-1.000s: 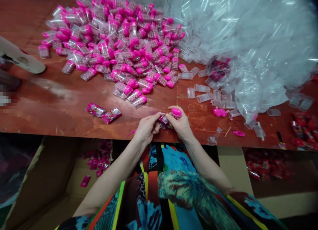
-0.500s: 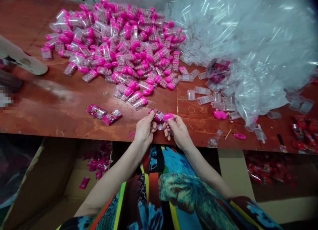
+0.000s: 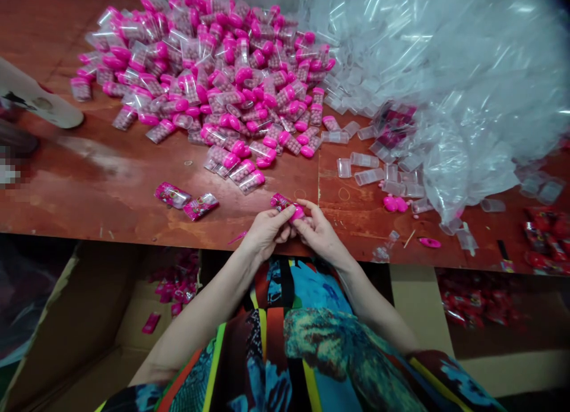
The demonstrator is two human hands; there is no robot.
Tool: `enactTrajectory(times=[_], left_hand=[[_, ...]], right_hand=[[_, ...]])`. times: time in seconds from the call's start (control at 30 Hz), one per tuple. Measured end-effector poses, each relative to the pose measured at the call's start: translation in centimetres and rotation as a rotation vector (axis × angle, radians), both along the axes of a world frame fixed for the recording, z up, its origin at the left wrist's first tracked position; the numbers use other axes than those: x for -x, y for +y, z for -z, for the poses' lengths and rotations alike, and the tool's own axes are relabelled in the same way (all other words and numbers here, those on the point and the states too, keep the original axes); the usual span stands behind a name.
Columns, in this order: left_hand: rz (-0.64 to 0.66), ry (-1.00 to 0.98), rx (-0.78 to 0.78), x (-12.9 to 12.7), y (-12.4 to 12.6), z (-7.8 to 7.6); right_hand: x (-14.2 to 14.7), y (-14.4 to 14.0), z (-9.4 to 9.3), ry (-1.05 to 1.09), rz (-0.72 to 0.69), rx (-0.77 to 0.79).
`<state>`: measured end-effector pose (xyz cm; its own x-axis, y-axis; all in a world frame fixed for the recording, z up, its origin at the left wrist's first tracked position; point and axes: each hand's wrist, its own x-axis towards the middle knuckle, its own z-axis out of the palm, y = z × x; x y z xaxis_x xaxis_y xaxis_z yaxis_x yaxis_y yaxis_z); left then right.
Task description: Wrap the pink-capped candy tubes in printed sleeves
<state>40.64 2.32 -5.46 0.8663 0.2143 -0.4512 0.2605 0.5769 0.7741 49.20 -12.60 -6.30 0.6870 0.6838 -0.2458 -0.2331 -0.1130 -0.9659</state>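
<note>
Your left hand (image 3: 267,231) and right hand (image 3: 317,234) meet at the near edge of the table (image 3: 111,180), with the fingers of both pinched on a small pink-capped tube (image 3: 289,209) and its shiny wrapper. It looks light, hard and a bit slippery, so hold it by its sides. Half a second ago your hands were a little apart; now they press together and the cap is tucked under your fingers.
</note>
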Motion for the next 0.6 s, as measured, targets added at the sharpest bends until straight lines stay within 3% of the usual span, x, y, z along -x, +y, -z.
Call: enactTrajectory(times=[0.1,0.2,0.4,0.6], left_hand=[[-0.076,0.044,0.027,0.0,0.2,-0.2],[-0.148,0.04,0.07,-0.1,0.2,-0.5],[-0.025,-0.047,0.12,0.3,0.1,-0.9],[-0.039,-0.017,0.135,0.3,-0.2,-0.1]], right_hand=[[0.1,0.0,-0.4,-0.138,0.024,0.016],[0.8,-0.2,-0.6,-0.053,-0.018,-0.053],[1.4,-0.5,-0.4,0.188,-0.106,-0.124],[1.0,-0.4,-0.1,-0.101,-0.005,-0.032]])
